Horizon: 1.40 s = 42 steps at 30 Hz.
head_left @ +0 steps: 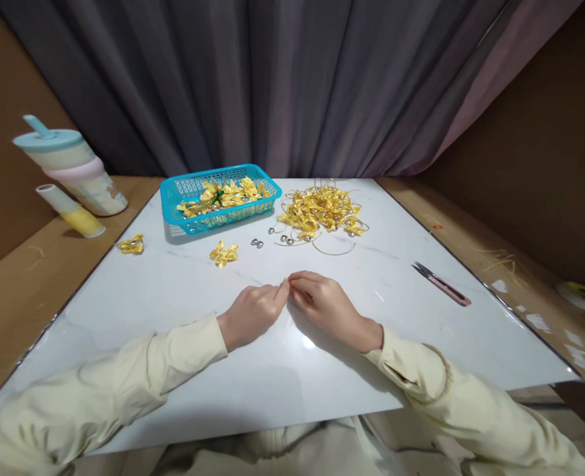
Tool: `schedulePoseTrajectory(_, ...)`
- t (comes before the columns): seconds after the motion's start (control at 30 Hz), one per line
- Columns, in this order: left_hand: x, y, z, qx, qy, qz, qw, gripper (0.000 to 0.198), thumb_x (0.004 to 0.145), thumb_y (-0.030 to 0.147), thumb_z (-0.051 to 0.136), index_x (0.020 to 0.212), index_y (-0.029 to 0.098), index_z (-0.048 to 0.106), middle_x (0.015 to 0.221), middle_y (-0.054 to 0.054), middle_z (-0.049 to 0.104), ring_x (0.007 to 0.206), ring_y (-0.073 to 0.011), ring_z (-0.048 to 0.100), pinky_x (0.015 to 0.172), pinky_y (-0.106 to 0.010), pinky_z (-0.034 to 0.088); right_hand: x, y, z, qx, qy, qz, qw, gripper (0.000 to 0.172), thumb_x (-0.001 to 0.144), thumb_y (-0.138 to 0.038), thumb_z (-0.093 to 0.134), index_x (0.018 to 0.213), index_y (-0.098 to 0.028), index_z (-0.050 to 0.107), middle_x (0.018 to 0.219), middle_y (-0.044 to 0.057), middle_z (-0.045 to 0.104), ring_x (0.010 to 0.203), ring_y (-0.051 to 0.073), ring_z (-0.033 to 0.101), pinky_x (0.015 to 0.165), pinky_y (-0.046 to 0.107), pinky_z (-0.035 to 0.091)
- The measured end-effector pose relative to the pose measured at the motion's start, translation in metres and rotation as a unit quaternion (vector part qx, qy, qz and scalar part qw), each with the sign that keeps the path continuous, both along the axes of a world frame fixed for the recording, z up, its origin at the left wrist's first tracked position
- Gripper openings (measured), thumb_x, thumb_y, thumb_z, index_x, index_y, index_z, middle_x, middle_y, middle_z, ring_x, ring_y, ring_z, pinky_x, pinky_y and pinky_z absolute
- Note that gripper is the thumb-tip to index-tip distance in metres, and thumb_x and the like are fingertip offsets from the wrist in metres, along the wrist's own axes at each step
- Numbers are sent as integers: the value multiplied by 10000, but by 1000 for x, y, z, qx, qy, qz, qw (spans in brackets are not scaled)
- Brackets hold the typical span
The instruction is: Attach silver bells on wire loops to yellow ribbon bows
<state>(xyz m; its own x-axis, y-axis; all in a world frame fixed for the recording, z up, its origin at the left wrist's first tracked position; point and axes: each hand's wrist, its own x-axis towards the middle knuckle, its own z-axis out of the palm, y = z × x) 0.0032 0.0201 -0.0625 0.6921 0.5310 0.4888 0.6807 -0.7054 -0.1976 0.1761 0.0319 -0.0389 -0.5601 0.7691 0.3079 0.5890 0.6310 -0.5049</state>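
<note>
My left hand (258, 312) and my right hand (324, 305) meet fingertip to fingertip over the middle of the white table. Both are closed in a pinch, and whatever lies between the fingers is too small or hidden to make out. Just beyond my left hand lies a yellow ribbon bow (223, 254). Close by are two small silver bells (257, 243). Farther back sits a heap of yellow ribbon bows (320, 210) with gold cords and silver bells tangled among them.
A blue plastic basket (213, 221) with more yellow bows stands at the back left. Thread snips (441, 284) lie at right. A tumbler with straw (74, 165) and a yellow thread spool (71, 211) stand at far left. Another bow (131, 244) rests by the left edge.
</note>
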Motion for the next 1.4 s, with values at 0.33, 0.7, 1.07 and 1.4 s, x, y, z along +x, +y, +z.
schedulePoseTrajectory(0.33, 3, 5, -1, -161, -197, 18, 967, 219, 879, 177, 427, 759, 130, 604, 518, 18, 555, 439, -86, 493, 483, -196, 362, 0, 2, 0, -17, 27, -22, 999, 175, 814, -76, 480, 872, -134, 634, 932, 84, 658, 765, 152, 610, 670, 250, 463)
schedulePoseTrajectory(0.7, 4, 9, 12, -297, -329, 39, 896, 203, 784, 210, 504, 730, 126, 681, 440, 74, 335, 417, -54, 313, 445, -158, 293, -1, 4, 6, -107, 52, -62, 991, 151, 779, -73, 531, 787, -140, 666, 772, 38, 672, 651, 124, 566, 602, 220, 406)
schedulePoseTrajectory(1.07, 4, 11, 19, -334, -353, 52, 873, 230, 762, 232, 507, 728, 111, 699, 429, 67, 364, 424, -57, 303, 439, -165, 286, -1, 6, 13, -201, 80, -113, 970, 161, 795, -174, 548, 799, -139, 705, 721, 37, 696, 609, 124, 575, 588, 218, 408)
schedulePoseTrajectory(1.4, 3, 10, 19, -337, -353, 38, 872, 192, 760, 236, 523, 697, 110, 653, 438, 73, 362, 421, -53, 307, 442, -168, 287, 0, 11, 9, -194, 80, -108, 972, 159, 789, -168, 540, 776, -135, 694, 722, 46, 693, 631, 141, 586, 612, 243, 424)
